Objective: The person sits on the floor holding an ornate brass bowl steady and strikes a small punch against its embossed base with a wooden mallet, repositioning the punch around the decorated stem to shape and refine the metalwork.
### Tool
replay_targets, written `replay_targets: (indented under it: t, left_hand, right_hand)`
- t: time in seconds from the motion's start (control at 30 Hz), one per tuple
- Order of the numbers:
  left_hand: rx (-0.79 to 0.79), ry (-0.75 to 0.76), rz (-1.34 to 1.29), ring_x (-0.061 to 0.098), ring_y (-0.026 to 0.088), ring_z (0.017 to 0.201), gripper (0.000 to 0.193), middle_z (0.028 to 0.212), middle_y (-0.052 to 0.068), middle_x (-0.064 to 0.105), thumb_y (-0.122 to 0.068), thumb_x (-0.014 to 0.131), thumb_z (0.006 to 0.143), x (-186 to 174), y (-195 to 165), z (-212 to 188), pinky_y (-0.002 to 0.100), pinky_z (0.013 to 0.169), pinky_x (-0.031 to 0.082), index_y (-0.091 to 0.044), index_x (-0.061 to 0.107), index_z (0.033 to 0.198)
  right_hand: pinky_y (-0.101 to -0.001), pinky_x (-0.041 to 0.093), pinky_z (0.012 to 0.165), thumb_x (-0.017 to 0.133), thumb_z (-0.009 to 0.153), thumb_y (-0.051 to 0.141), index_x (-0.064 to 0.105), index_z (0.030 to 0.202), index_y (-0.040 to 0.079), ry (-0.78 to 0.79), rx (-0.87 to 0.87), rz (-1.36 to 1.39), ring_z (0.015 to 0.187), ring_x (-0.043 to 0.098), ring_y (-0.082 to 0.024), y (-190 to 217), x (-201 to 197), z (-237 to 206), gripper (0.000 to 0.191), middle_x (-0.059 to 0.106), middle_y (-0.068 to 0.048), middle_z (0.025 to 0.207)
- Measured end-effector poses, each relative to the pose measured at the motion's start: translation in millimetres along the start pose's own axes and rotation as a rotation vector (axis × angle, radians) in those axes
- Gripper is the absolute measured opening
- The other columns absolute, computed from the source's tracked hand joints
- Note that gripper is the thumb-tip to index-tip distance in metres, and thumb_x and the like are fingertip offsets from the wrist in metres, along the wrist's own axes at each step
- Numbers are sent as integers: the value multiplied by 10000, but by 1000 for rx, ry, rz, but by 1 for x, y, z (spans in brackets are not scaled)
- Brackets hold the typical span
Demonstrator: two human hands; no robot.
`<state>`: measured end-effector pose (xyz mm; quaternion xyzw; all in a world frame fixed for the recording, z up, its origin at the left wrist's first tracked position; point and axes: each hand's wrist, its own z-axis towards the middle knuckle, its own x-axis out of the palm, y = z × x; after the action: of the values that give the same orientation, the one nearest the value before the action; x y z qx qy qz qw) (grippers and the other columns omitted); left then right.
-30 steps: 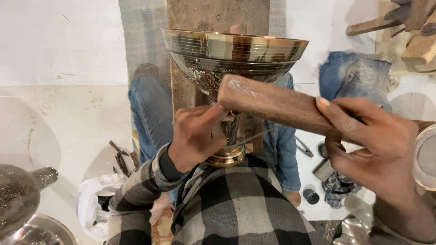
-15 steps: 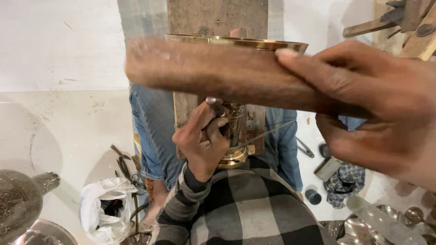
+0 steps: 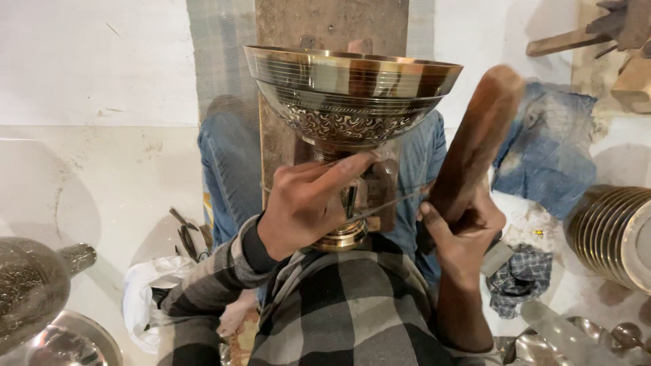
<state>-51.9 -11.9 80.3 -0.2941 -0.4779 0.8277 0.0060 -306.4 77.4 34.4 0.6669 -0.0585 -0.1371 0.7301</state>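
Note:
A large brass goblet-shaped bowl (image 3: 349, 95) with engraved bands stands upright in front of me, its stem and round foot (image 3: 342, 237) against my checked shirt. My left hand (image 3: 308, 203) wraps the stem just under the bowl and pinches a thin metal punch (image 3: 390, 201) that runs rightward. To the right of the stem, my right hand (image 3: 461, 227) is shut on a thick wooden mallet stick (image 3: 478, 139), raised and tilted up to the right beside the bowl.
A vertical wooden post (image 3: 329, 30) rises behind the bowl. Stacked brass bowls (image 3: 614, 234) sit at the right, a dark engraved vessel (image 3: 30, 288) at lower left. Small hand tools (image 3: 186, 234), a white bag (image 3: 146, 298) and a checked cloth (image 3: 519, 281) lie on the floor.
The wooden stick swung from lying level across the bowl to standing tilted at the right. My left hand stayed on the stem.

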Motion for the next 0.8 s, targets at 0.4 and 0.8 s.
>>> replay_targets:
  t: [0.4, 0.8]
  left_hand:
    - [88, 218, 317, 618, 250, 616, 768, 734, 81, 658, 41, 632, 671, 13, -16, 27, 408, 516, 486, -41, 574, 1432]
    - [214, 423, 254, 544, 173, 454, 608, 580, 40, 598, 46, 646, 777, 12, -5, 46, 366, 435, 434, 4, 616, 1383]
  right_hand:
    - [-212, 547, 857, 726, 796, -72, 590, 1451, -78, -38, 24, -108, 895, 677, -90, 11, -50, -19, 669, 719, -94, 1077]
    - [-260, 574, 824, 721, 849, -89, 651, 1264, -74, -140, -36, -196, 867, 709, -163, 11, -51, -50, 421, 720, -157, 1008]
